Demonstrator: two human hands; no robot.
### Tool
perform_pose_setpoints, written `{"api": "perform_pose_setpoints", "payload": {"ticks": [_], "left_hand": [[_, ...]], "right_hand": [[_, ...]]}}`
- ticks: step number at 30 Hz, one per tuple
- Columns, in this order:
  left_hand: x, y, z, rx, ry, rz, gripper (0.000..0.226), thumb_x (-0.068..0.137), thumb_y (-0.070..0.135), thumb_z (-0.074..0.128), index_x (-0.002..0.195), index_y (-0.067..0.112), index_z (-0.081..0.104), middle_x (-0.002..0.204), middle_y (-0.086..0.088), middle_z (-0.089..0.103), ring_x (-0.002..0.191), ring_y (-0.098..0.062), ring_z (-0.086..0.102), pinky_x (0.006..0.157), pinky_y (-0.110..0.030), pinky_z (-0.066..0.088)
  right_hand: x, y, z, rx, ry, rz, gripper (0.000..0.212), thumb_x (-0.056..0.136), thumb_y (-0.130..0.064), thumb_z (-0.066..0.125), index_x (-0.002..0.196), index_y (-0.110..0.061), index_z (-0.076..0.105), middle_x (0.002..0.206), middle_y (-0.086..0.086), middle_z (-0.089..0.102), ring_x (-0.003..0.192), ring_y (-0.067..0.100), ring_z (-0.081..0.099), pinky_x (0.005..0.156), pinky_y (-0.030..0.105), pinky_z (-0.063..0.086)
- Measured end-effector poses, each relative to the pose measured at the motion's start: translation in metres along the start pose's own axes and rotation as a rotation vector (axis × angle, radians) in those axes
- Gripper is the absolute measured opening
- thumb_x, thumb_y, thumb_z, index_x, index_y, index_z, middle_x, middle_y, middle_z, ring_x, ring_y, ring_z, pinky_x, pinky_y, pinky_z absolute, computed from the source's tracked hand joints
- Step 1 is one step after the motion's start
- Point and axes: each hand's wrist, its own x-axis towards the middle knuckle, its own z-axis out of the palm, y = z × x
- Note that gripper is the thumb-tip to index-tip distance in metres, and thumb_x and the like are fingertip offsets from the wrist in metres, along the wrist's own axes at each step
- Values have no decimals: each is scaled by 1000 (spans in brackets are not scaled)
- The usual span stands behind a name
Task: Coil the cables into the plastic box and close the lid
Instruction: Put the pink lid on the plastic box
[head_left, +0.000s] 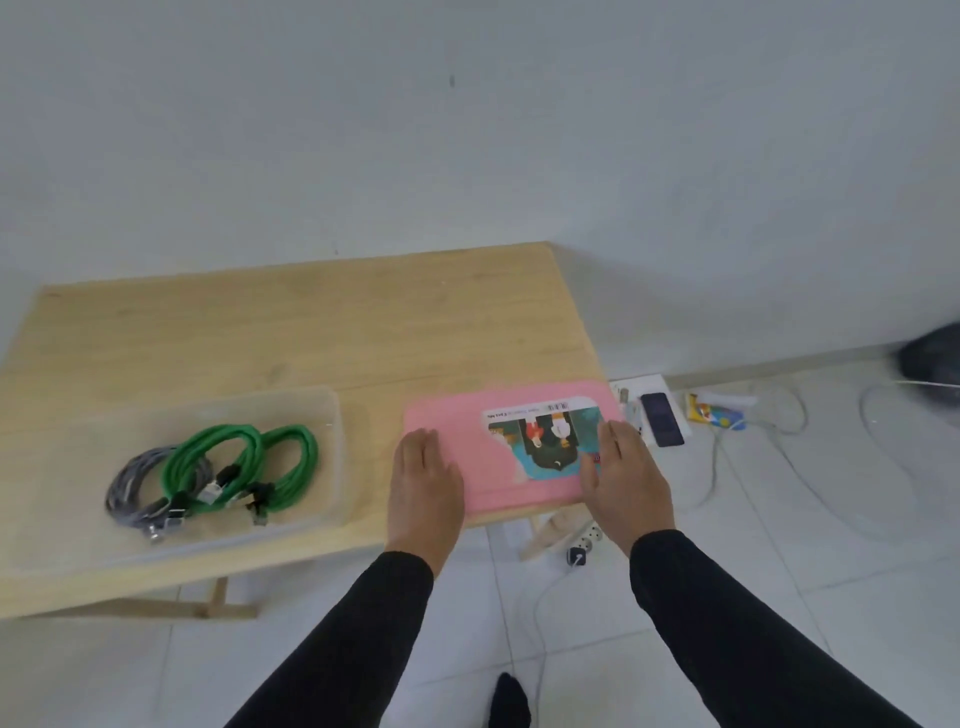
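A clear plastic box (332, 415) stands open on the left part of the wooden table (291, 322). Inside it lie two coiled green cables (249, 457) and one coiled grey cable (130, 486). The pink lid (467, 436), with a picture label on top, lies flat at the table's right front corner. My left hand (423, 486) rests over the lid's left edge, fingers extended. My right hand (626, 473) lies over the lid's right side, partly covering the label. Neither hand visibly grips the lid.
On the white tiled floor to the right of the table lie a dark phone (661, 418) on white paper, a small colourful packet (714, 415), loose white cables (779, 415) and a power strip (584, 543). A dark bag (932, 364) sits at the far right. The wall stands behind the table.
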Motion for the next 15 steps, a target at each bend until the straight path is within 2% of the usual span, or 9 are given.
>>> {"api": "perform_pose_setpoints", "payload": {"ticks": [2, 4, 6, 9, 13, 15], "left_hand": [[-3, -1, 2, -96, 84, -128, 34, 84, 4, 54, 114, -12, 51, 119, -32, 52, 115, -47, 48, 100, -53, 42], [-5, 0, 4, -128, 120, -199, 42, 89, 17, 39, 119, -12, 46, 122, -35, 48, 118, -50, 46, 98, -57, 43], [-6, 0, 9, -137, 125, -188, 46, 88, 22, 31, 119, -10, 44, 118, -38, 49, 114, -52, 47, 94, -60, 45], [-5, 2, 16, -135, 158, -210, 45, 89, 21, 30, 121, -8, 41, 116, -39, 51, 111, -53, 50, 93, -61, 44], [-4, 7, 20, -192, 133, -281, 55, 91, 27, 25, 130, -9, 40, 131, -34, 46, 125, -48, 41, 106, -55, 35], [-4, 9, 22, -232, 152, -301, 50, 96, 23, 29, 134, -8, 36, 138, -31, 40, 132, -45, 33, 111, -51, 29]], "right_hand": [[-1, 13, 6, -8, -17, -2, 39, 86, -20, 47, 119, 2, 49, 110, 16, 56, 99, 30, 58, 83, 37, 54], [0, 21, 9, 1, -36, -14, 42, 88, -24, 38, 121, 0, 47, 114, 14, 53, 102, 28, 55, 85, 36, 53], [0, 28, 10, 47, -28, -6, 38, 89, -23, 42, 121, -3, 46, 118, 13, 51, 108, 27, 53, 86, 36, 52], [0, 34, 13, 103, -25, 15, 39, 91, -22, 45, 126, -6, 44, 127, 13, 47, 118, 27, 48, 90, 37, 51], [1, 36, 17, 194, -92, 73, 46, 95, -24, 38, 138, -8, 32, 143, 11, 36, 130, 25, 38, 98, 34, 43], [2, 36, 18, 225, -104, 90, 47, 97, -24, 35, 141, -9, 29, 147, 11, 32, 133, 23, 35, 101, 31, 40]]}}
